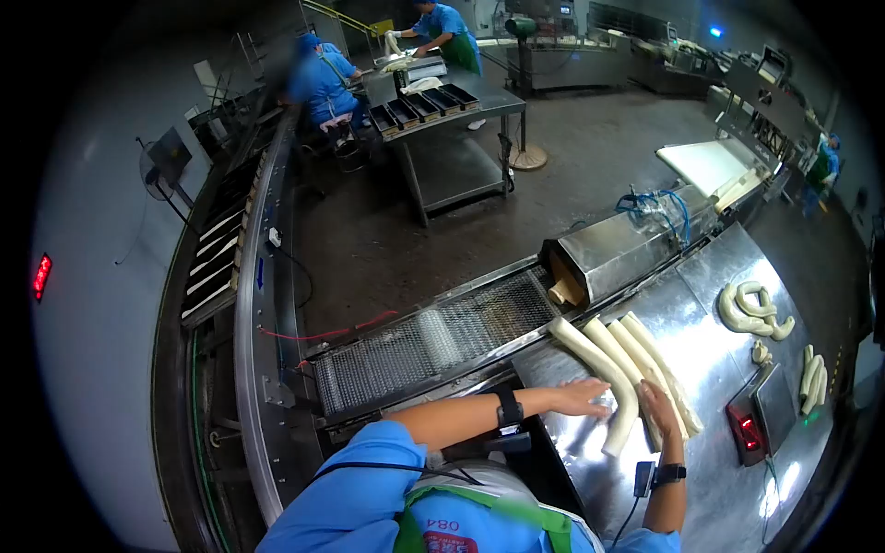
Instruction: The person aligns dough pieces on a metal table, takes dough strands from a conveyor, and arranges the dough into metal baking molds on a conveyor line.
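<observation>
Several long pale dough ropes (599, 356) lie side by side on the steel table (710, 267). The leftmost one bends towards me at its near end. Beside that bend is my left hand (583, 398), fingers stretched out and tips at or against the dough; whether they touch it I cannot tell. My right hand (660, 407) rests over the near part of the middle ropes, palm down with its fingers extended. Neither hand is wrapped round a rope.
Coiled dough (751, 311), short dough pieces (813, 380) and a scale (749, 429) with a red display sit to the right. A mesh conveyor (433, 336) leads from a metal housing (636, 235). Black pans (424, 103) stand on a far table, near two people in blue.
</observation>
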`<state>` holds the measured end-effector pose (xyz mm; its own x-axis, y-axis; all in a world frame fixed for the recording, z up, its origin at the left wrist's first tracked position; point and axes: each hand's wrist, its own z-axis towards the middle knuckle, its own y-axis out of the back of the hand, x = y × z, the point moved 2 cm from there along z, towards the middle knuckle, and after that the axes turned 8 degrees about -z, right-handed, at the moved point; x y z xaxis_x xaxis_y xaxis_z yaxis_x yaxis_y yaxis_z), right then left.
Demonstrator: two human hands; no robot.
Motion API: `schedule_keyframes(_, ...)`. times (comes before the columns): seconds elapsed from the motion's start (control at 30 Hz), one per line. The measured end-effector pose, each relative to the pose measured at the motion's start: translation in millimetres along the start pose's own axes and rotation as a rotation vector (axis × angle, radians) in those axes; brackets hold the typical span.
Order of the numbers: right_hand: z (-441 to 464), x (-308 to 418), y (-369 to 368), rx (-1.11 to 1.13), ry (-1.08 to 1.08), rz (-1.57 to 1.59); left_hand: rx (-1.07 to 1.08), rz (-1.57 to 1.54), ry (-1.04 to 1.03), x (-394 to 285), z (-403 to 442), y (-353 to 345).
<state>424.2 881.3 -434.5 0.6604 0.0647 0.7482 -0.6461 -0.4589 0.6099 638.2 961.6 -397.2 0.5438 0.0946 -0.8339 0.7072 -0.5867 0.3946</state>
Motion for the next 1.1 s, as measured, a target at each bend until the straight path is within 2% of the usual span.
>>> schedule_keyframes(0.03,-7,-2,-2,0.023,0.01,0.009,-0.056,0.069,0.096,14,12,-3)
schedule_keyframes(0.07,1,-47,-18,0.039,0.205,-0.307,-0.066,0.058,0.092,35,21,-2)
schedule_keyframes(0.1,-16,-45,-30,-0.062,0.353,-0.658,-0.067,0.055,0.09,50,25,0)
schedule_keyframes(0.17,-40,-37,-36,-0.18,0.291,-0.8,-0.107,0.08,0.182,77,22,5)
schedule_keyframes(0.23,-40,-63,-43,-0.237,0.295,-0.805,-0.127,0.094,0.242,84,10,14)
schedule_keyframes(0.3,-39,-65,-35,-0.456,0.247,-1.0,-0.157,0.104,0.306,89,3,23)
schedule_keyframes(0.33,-38,-70,-28,-0.368,0.078,-0.823,-0.177,0.095,0.301,90,-1,27)
schedule_keyframes(0.43,-32,-66,-15,-0.214,0.089,-0.869,-0.231,0.079,0.287,101,-4,30)
schedule_keyframes(0.5,-29,-54,-17,-0.215,0.123,-0.891,-0.27,0.063,0.283,101,-10,31)
schedule_keyframes(0.63,-26,-75,-25,-0.261,0.158,-0.939,-0.242,0.035,0.275,97,-16,28)
schedule_keyframes(0.7,-29,-82,-30,-0.206,0.078,-0.95,-0.241,0.033,0.265,98,-15,26)
schedule_keyframes(0.73,-35,-84,-32,-0.24,0.166,-0.912,-0.239,0.023,0.26,99,-14,25)
schedule_keyframes(0.8,-50,-60,-38,-0.216,0.178,-0.905,-0.186,0.012,0.247,104,-8,25)
schedule_keyframes(0.83,-60,-49,-39,-0.211,0.157,-0.907,-0.244,0.034,0.224,112,-5,21)
schedule_keyframes(0.87,-66,-44,-40,-0.212,0.191,-0.873,-0.181,0.081,0.137,132,9,19)
schedule_keyframes(0.93,-70,-61,-43,-0.277,0.283,-0.815,-0.298,0.2,0.195,108,-13,28)
schedule_keyframes(0.97,-74,-55,-43,-0.306,0.285,-0.792,-0.402,0.17,0.113,125,-11,33)
schedule_keyframes(1.0,-76,-51,-40,-0.298,0.24,-0.789,-0.504,0.222,0.213,132,-14,44)
schedule_keyframes(1.03,-78,-52,-39,-0.298,0.21,-0.802,-0.71,0.364,0.29,102,-40,61)
schedule_keyframes(1.07,-81,-39,-35,-0.293,0.162,-0.791,-0.976,0.363,0.12,147,-34,70)
schedule_keyframes(1.1,-78,-45,-34,-0.285,0.115,-0.82,-0.933,0.401,0.378,133,-46,89)
